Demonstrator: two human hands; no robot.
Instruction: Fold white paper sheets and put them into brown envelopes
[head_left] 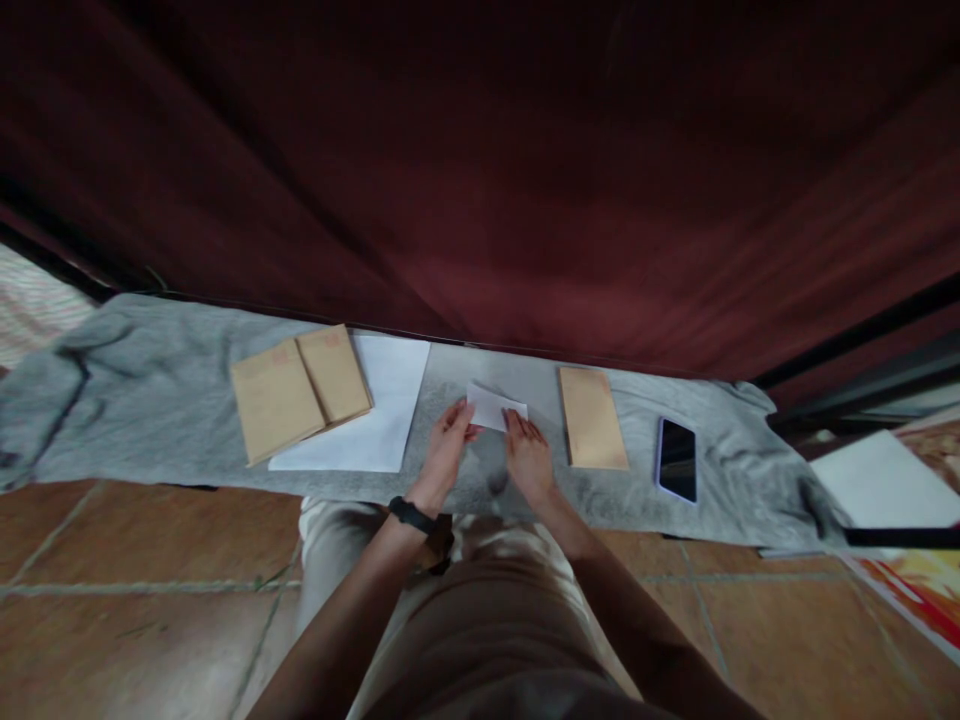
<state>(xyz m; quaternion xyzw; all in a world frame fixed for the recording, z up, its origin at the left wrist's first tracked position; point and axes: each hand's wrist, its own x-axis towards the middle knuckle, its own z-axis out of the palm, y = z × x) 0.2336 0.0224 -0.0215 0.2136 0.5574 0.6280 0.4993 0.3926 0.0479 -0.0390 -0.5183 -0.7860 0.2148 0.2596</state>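
Observation:
Between my hands is a small folded sheet of white paper (pixel 491 406), held just above the grey cloth (pixel 480 362). My left hand (pixel 451 432) is closed on its left end, thumb on top. At the right end, the fingers of my right hand (pixel 527 450) press on the paper. To the right lies a brown envelope (pixel 594 418). On the left, brown envelopes (pixel 277 400) in two overlapping piles rest partly on white paper sheets (pixel 386 400).
A phone (pixel 677 460) with a dark screen lies on the cloth at the right. Behind the narrow cloth-covered surface hangs a dark red curtain (pixel 480 220). A white sheet (pixel 889 482) and a colourful printed item (pixel 919 595) are at the far right. Below is a tiled floor (pixel 150 630).

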